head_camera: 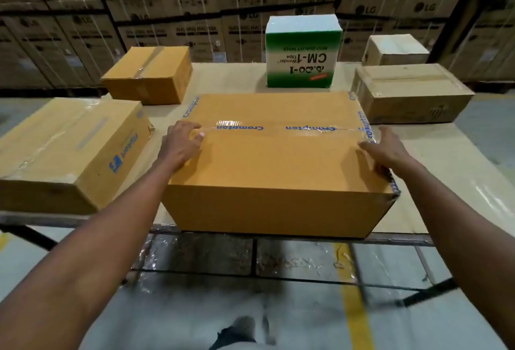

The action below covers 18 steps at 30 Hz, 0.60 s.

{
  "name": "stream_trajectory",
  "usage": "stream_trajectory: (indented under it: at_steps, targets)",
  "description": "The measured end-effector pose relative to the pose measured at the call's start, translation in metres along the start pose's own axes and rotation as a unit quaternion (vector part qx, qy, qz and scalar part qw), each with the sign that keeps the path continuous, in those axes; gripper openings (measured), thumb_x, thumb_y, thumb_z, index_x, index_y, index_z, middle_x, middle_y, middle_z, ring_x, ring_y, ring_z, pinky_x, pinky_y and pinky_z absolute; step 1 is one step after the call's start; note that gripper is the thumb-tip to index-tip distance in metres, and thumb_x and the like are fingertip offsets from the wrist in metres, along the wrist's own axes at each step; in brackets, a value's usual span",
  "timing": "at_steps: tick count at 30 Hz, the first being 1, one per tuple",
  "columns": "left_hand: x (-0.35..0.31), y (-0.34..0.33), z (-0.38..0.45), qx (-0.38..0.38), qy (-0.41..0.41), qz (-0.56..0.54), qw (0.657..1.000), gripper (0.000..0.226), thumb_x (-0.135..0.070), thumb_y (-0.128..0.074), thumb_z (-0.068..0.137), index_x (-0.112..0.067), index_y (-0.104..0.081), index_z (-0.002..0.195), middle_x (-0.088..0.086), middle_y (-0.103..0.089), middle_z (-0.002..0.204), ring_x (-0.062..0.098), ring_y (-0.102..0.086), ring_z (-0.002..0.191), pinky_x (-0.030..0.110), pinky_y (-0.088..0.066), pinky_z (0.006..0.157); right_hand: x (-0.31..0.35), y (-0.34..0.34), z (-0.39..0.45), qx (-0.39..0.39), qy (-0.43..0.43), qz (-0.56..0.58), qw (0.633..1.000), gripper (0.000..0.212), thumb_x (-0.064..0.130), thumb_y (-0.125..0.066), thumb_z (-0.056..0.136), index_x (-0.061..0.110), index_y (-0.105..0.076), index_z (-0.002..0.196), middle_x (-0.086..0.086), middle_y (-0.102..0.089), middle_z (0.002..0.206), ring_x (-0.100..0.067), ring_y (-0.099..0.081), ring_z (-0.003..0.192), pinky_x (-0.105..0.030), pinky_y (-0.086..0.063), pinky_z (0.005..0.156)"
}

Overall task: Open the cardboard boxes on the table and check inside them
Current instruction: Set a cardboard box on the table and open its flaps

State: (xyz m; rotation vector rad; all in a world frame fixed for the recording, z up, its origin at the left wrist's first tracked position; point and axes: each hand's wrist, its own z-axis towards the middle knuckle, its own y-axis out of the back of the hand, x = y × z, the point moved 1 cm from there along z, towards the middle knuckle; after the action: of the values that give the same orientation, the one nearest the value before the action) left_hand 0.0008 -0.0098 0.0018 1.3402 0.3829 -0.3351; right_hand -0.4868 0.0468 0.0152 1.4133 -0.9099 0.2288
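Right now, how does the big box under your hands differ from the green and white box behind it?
The big box is plain brown cardboard; the green and white box is colour-printed. The big box is wider and flatter; the green and white box is narrower and stands taller. The left hand and right hand touch the big box; nothing touches the green and white box. Both sit shut on the table.

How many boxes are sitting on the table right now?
6: the big taped box under both hands, one at near left, one far left, the green-and-white box far centre, and two stacked at far right.
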Motion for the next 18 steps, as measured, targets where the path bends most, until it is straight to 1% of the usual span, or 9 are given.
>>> stream_trajectory:
  at_steps: [2, 4, 5, 8, 11, 13, 15, 16, 18]
  targets:
    - [0.009, 0.003, 0.01, 0.009, 0.035, 0.012, 0.999, 0.044, -0.043, -0.05, 0.101, -0.028, -0.055, 0.142, 0.003, -0.044, 0.153, 0.03, -0.037, 0.14, 0.051, -0.033, 0.113, 0.0, -0.004, 0.003, 0.045, -0.052, 0.042, 0.997, 0.076, 0.042, -0.066, 0.095, 0.016, -0.026, 0.154, -0.018, -0.046, 0.146, -0.038, -0.055, 0.12, -0.051, -0.05, 0.092]
    - [0.019, 0.005, 0.02, 0.042, 0.082, 0.007, 0.996, 0.049, -0.044, -0.05, 0.101, -0.03, -0.048, 0.147, 0.006, -0.039, 0.156, 0.034, -0.036, 0.141, 0.051, -0.033, 0.112, 0.0, -0.008, 0.008, 0.09, -0.09, 0.06, 0.99, 0.067, 0.05, -0.062, 0.094, 0.015, -0.036, 0.146, -0.016, -0.059, 0.127, -0.033, -0.063, 0.102, -0.05, -0.055, 0.087]
    - [0.023, 0.004, 0.025, 0.058, 0.102, -0.005, 0.993, 0.053, -0.047, -0.05, 0.101, -0.03, -0.043, 0.151, 0.008, -0.037, 0.157, 0.036, -0.037, 0.141, 0.05, -0.034, 0.111, -0.001, -0.011, 0.014, 0.103, -0.092, 0.064, 0.988, 0.063, 0.054, -0.06, 0.093, 0.015, -0.043, 0.14, -0.015, -0.062, 0.12, -0.033, -0.064, 0.098, -0.052, -0.056, 0.086]
    - [0.029, 0.004, 0.032, 0.1, 0.151, -0.077, 0.98, 0.066, -0.052, -0.05, 0.101, -0.026, -0.028, 0.157, 0.013, -0.035, 0.159, 0.037, -0.038, 0.141, 0.046, -0.036, 0.109, 0.0, -0.013, 0.026, 0.111, -0.087, 0.086, 0.986, 0.059, 0.058, -0.059, 0.093, 0.013, -0.052, 0.131, -0.015, -0.066, 0.114, -0.034, -0.066, 0.099, -0.053, -0.056, 0.089]
    - [0.036, 0.005, 0.041, 0.123, 0.173, -0.132, 0.968, 0.078, -0.058, -0.054, 0.098, -0.021, -0.023, 0.16, 0.011, -0.034, 0.161, 0.035, -0.037, 0.143, 0.043, -0.035, 0.108, 0.001, -0.013, 0.031, 0.137, -0.103, 0.109, 0.979, 0.06, 0.064, -0.059, 0.091, 0.015, -0.055, 0.125, -0.016, -0.068, 0.114, -0.036, -0.066, 0.102, -0.054, -0.054, 0.092]
    - [0.04, 0.006, 0.046, 0.138, 0.199, -0.152, 0.958, 0.087, -0.065, -0.057, 0.093, -0.018, -0.026, 0.159, 0.012, -0.036, 0.16, 0.035, -0.041, 0.14, 0.045, -0.038, 0.106, 0.002, -0.013, 0.031, 0.158, -0.112, 0.122, 0.974, 0.057, 0.066, -0.062, 0.088, 0.02, -0.057, 0.121, -0.014, -0.069, 0.111, -0.037, -0.067, 0.102, -0.055, -0.053, 0.093]
    - [0.043, 0.005, 0.049, 0.167, 0.215, -0.192, 0.943, 0.087, -0.07, -0.06, 0.087, -0.018, -0.038, 0.153, 0.012, -0.049, 0.15, 0.033, -0.054, 0.126, 0.044, -0.045, 0.096, 0.004, -0.014, 0.03, 0.159, -0.109, 0.14, 0.971, 0.053, 0.065, -0.064, 0.088, 0.023, -0.059, 0.12, -0.014, -0.069, 0.111, -0.037, -0.067, 0.102, -0.054, -0.053, 0.093]
    - [0.045, 0.005, 0.05, 0.171, 0.21, -0.202, 0.941, 0.086, -0.071, -0.061, 0.085, -0.018, -0.041, 0.15, 0.01, -0.053, 0.145, 0.032, -0.057, 0.121, 0.042, -0.046, 0.092, 0.005, -0.015, 0.029, 0.151, -0.106, 0.143, 0.972, 0.052, 0.063, -0.064, 0.088, 0.023, -0.06, 0.121, -0.014, -0.069, 0.112, -0.037, -0.067, 0.101, -0.052, -0.054, 0.09]
    - [0.056, 0.002, 0.055, 0.164, 0.205, -0.211, 0.942, 0.093, -0.075, -0.063, 0.08, -0.018, -0.041, 0.15, 0.007, -0.055, 0.141, 0.032, -0.058, 0.119, 0.043, -0.047, 0.092, 0.007, -0.014, 0.025, 0.132, -0.099, 0.152, 0.974, 0.053, 0.061, -0.066, 0.089, 0.022, -0.059, 0.123, -0.014, -0.069, 0.112, -0.036, -0.067, 0.1, -0.048, -0.055, 0.083]
